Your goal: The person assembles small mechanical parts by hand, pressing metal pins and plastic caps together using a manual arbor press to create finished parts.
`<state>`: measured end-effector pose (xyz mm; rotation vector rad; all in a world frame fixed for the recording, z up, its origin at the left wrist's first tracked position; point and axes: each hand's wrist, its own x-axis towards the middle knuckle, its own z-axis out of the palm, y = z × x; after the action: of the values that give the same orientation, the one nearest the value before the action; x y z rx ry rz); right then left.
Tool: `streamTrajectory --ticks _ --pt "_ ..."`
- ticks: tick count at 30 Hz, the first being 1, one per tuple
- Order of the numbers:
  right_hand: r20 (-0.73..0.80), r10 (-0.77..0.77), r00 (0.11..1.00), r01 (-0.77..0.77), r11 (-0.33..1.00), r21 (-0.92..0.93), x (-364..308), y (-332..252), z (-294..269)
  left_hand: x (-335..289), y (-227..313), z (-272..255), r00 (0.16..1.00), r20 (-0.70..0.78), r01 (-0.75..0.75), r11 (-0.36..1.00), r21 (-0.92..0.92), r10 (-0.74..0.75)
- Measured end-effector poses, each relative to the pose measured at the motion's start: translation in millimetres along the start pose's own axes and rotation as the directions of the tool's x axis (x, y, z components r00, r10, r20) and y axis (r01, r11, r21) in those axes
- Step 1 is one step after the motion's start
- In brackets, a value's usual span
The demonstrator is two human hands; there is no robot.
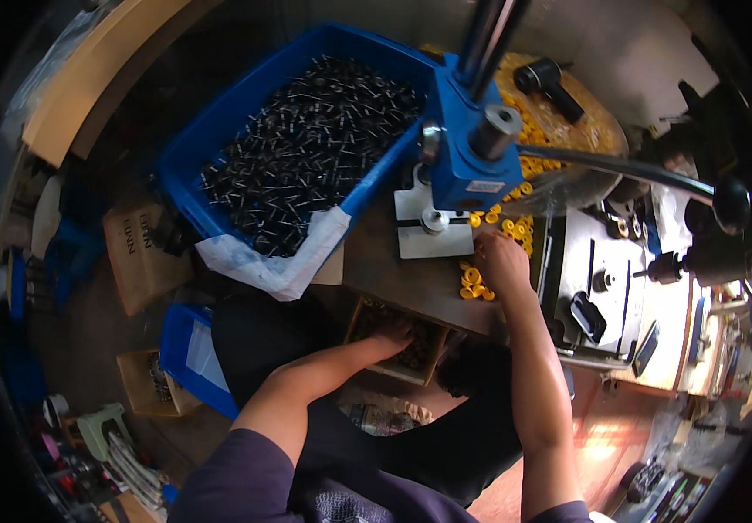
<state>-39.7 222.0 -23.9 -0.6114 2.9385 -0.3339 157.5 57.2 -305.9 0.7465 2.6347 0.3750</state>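
My left hand (396,336) reaches down into an open wooden drawer (431,373) below the tabletop, among many small brownish parts. Shadow and the parts hide its fingertips. On the table, my right hand (501,260) is beside the loose yellow plastic caps (474,281), its fingers curled in; whatever they pinch is hidden. Just left of this hand stands a blue hand press (476,148) with a steel base plate (420,242). A round metal fixture (434,220) sits on that plate under the ram.
A big blue bin (186,193) full of black parts with metal pins stands left of the press. The press's long lever (620,166) reaches right, above a metal machine table (616,261). Farther back, a black-handled tool (550,87) lies on a bag of yellow caps.
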Motion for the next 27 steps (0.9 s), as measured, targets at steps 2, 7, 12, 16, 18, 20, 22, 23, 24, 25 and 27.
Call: streamTrajectory --ticks 2,7,12,16,18,20,22,23,24,25,27 --pt "0.011 -0.03 0.999 0.03 0.999 0.026 9 -11 1 -15 12 -18 0.979 -0.131 0.161 0.987 0.025 -0.157" --pt "-0.043 0.098 0.994 -0.096 0.995 0.036 1 16 2 -49 81 -330 0.529 0.635 0.026 0.737 -0.676 0.564" --pt "-0.018 0.112 0.994 -0.112 0.993 -0.021 4 5 -3 -78 -34 -497 0.785 0.395 0.01 0.627 -0.779 0.478" --pt "-0.017 0.098 0.995 -0.099 0.995 -0.025 10 -7 -7 -18 -144 -508 0.949 -0.216 0.101 0.871 -0.48 -0.229" --pt "-0.027 0.099 0.995 -0.099 0.995 -0.014 10 -2 -5 39 -184 -475 0.829 -0.537 0.053 0.977 -0.206 -0.158" --pt "-0.031 0.079 0.996 -0.079 0.997 -0.003 7 4 -2 86 -196 -458 0.72 -0.69 0.048 0.997 -0.053 -0.071" --pt "-0.013 0.071 0.997 -0.071 0.997 -0.004 7 3 0 114 -203 -451 0.793 -0.604 0.104 0.994 0.009 -0.078" --pt "-0.026 0.054 0.998 -0.053 0.998 0.021 8 4 0 123 -206 -449 0.855 -0.508 0.169 0.982 0.081 -0.105" --pt "-0.041 0.049 0.998 -0.047 0.998 0.044 8 6 0 133 -201 -448 0.858 -0.506 0.15 0.985 0.084 -0.087" --pt "-0.046 0.066 0.997 -0.064 0.997 0.043 7 7 -2 140 -195 -447 0.856 -0.499 0.187 0.981 0.057 -0.135" --pt "-0.047 0.041 0.998 -0.038 0.997 0.06 5 10 -4 144 -190 -444 0.841 -0.517 0.207 0.978 0.035 -0.16"
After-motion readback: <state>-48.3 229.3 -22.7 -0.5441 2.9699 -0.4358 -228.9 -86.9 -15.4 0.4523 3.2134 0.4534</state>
